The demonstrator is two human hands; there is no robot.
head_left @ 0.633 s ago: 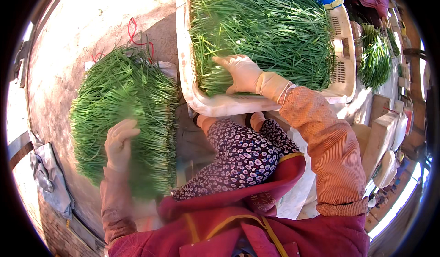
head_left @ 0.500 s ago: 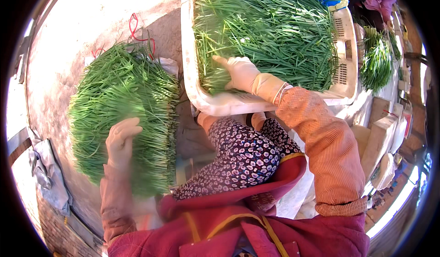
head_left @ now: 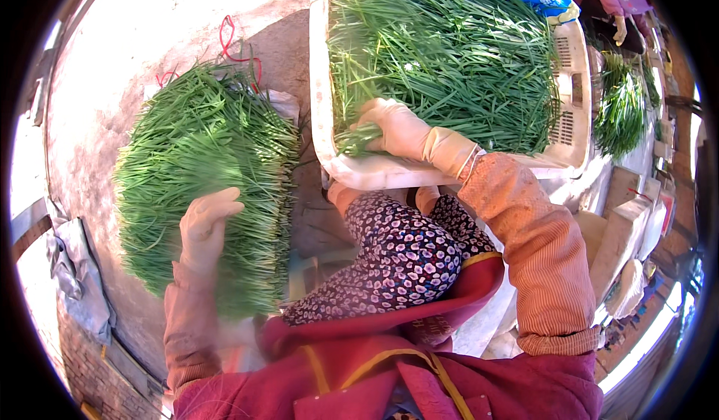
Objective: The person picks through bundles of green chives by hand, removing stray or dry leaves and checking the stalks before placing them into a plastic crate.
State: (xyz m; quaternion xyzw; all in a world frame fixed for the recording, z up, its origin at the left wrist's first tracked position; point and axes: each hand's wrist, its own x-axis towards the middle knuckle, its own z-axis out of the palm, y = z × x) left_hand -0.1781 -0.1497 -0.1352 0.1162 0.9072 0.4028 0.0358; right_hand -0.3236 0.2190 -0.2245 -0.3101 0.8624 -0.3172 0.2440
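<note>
The largest thing before you is the white plastic crate point(head_left: 320, 68), slotted along its right wall, with leafy greens point(head_left: 472, 68) spread thickly across it. Next in size is the pile of greens point(head_left: 202, 139) to its left, on the pale ground point(head_left: 90, 131), just beside the crate and apart from it.

Judging by how things lie, a good share is already laid in order: the pile's cut ends line up along its right edge. Plenty is left in the crate, where the blades lie looser and cross one another.

The greens look fresh: long, narrow, flat blades, deep green and glossy in the crate, brighter in the pile, and paler toward the pile's stem ends.

Your right grip point(head_left: 401, 129) is at the crate's near left corner, its gloved fingers curled around a small tuft point(head_left: 361, 140). Your left grip point(head_left: 204, 224) is over the pile, fingers bent; a blur there means you cannot tell whether it pinches anything.

Smaller are the red cord point(head_left: 225, 39) beyond the pile and a white floret point(head_left: 410, 66) among the crate's blades.
</note>
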